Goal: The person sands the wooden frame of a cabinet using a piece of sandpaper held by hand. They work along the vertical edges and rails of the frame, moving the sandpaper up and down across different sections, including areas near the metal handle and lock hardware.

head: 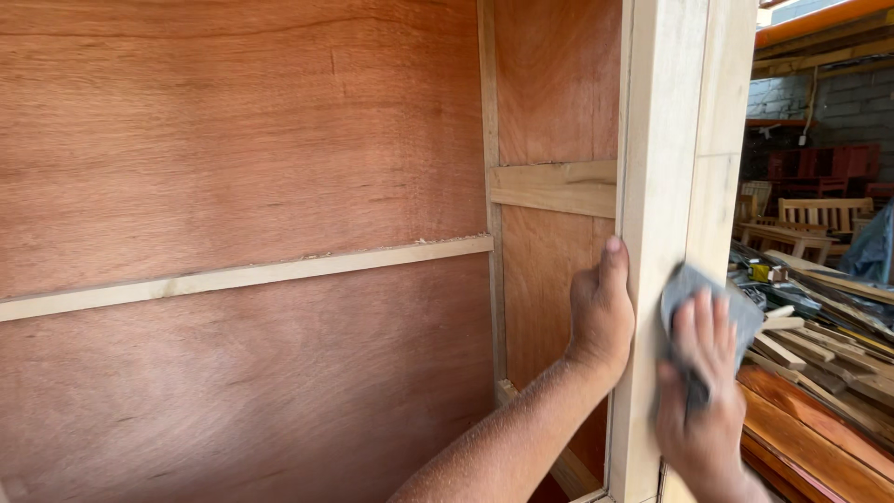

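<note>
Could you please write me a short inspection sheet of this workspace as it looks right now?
Surface: pale wooden post at the front edge of a cabinet, upright.
Job's things: grey sandpaper sheet pressed against the post.
Clutter: loose wood offcuts piled at the right, beside the cabinet.
Grips: left hand braces the post's inner edge, thumb up; right hand holds the sandpaper sheet, blurred.
Cables: nothing seen.
Surroundings: reddish plywood panels with pale battens inside the cabinet; wooden bench and a brick wall behind.
</note>
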